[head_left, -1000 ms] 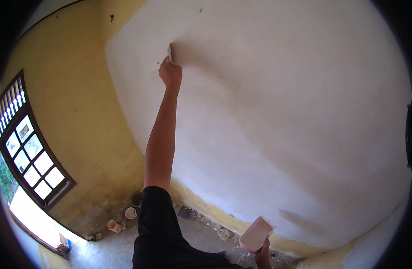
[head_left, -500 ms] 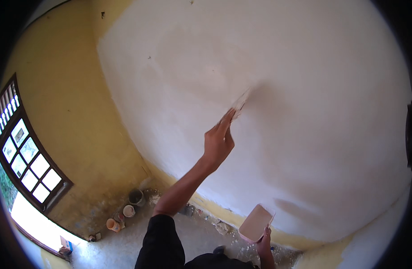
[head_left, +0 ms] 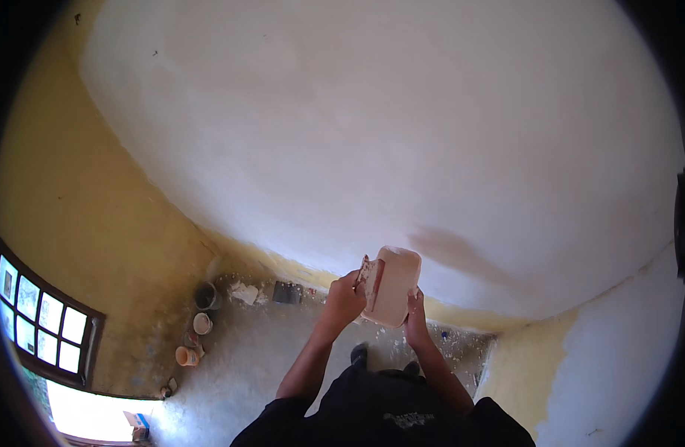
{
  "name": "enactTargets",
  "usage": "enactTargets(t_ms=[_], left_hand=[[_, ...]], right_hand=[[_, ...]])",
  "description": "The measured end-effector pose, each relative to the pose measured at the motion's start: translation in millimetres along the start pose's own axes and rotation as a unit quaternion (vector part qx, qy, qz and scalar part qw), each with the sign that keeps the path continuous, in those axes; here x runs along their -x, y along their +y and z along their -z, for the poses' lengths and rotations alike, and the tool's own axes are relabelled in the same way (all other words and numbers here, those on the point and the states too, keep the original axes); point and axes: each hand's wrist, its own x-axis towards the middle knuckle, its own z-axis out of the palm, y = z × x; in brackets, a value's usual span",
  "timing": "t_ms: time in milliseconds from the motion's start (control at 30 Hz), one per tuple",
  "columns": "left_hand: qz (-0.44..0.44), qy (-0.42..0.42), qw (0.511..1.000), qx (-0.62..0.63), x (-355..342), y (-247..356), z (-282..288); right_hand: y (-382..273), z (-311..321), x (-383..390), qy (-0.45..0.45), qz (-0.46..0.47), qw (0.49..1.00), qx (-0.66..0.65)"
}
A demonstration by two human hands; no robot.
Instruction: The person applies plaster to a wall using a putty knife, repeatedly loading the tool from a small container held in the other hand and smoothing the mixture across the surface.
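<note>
My left hand is closed round a putty knife, its blade smeared with pale filler. The blade is over the left part of a shallow, pale pink tray, with a reddish-brown strip along its edge. Whether blade and tray touch, I cannot tell. My right hand grips the tray by its right edge, thumb up along the rim; its other fingers are hidden behind the tray. In front of both hands rises a wall coated mostly in whitish filler.
Several buckets and tubs, among them a dark bucket, a white tub and an orange tub, stand along the yellow wall. A barred window is at left. Filler crumbs litter the floor beside the wall's foot.
My left hand has come down from the white wall to the tray with the putty knife. The tray and my right hand appear higher and further left; the view has tilted down.
</note>
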Motion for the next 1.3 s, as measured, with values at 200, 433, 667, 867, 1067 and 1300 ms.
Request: enactTargets(t_ms=[200,433,667,867,1067,1300], left_hand=[[0.035,-0.005,0.982,-0.186,7.6,-13.6,-38.5],[0.008,0.023,0.991,-0.131,9.9,-34.7,-51.4],[0.04,0.036,0.988,-0.145,9.9,-38.8,-57.5],[0.092,-0.029,0.989,0.115,1.2,-66.6,-35.4],[0.222,-0.04,0.865,0.448,7.1,-84.4,-22.4],[0.156,-0.087,0.778,0.603,-22.9,-100.7,32.3]], right_hand=[[5.3,-14.1,4.8,-0.006,-0.016,0.999,0.029],[6.7,-19.9,7.4,0.01,-0.005,0.998,0.056],[25.7,-7.9,0.7,0.007,0.016,0.994,0.11],[23.4,0.4,0.6,0.015,-0.001,0.998,0.056],[18.2,12.2,-3.4,0.012,-0.032,0.999,0.0],[27.5,11.3,-9.2,-0.003,-0.017,0.997,-0.071]])
